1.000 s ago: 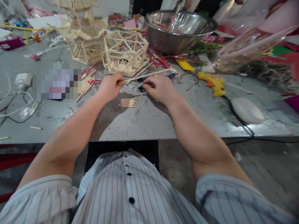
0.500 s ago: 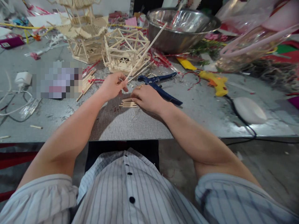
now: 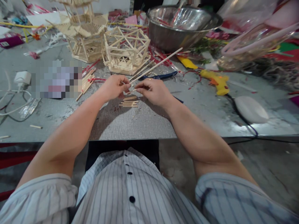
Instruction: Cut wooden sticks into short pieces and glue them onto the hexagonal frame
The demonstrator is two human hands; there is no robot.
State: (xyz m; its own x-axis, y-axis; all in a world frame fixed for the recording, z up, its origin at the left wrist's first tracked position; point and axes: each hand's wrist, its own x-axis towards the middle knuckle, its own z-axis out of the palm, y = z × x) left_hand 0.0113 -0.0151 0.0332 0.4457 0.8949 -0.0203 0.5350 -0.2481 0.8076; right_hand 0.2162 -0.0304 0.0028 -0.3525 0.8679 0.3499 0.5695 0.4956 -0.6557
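Observation:
My left hand [image 3: 116, 86] is closed, pinching one end of a long thin wooden stick [image 3: 161, 63] that slants up to the right. Close beside it, my right hand [image 3: 154, 91] pinches a short wooden stick [image 3: 132, 90] between thumb and finger; its far end reaches the left fingertips. Just below the hands lies a small pile of short cut sticks [image 3: 129, 102] on the grey table [image 3: 130, 124]. Blue-handled pliers or cutters [image 3: 161, 75] lie behind my right hand and are partly hidden by it.
Beyond my hands stand an open stick frame [image 3: 127, 51] and a tiered stick tower [image 3: 86, 37]. A steel bowl [image 3: 173, 39] is behind them. Right lie a yellow glue gun [image 3: 217, 82] with a black cord and a white oval object [image 3: 251, 109]. A bundle of sticks [image 3: 86, 84] lies left.
My right hand has lifted off the pile and now holds a short stick against the left fingers. The long stick has swung down to the right, from steep to a shallower slant.

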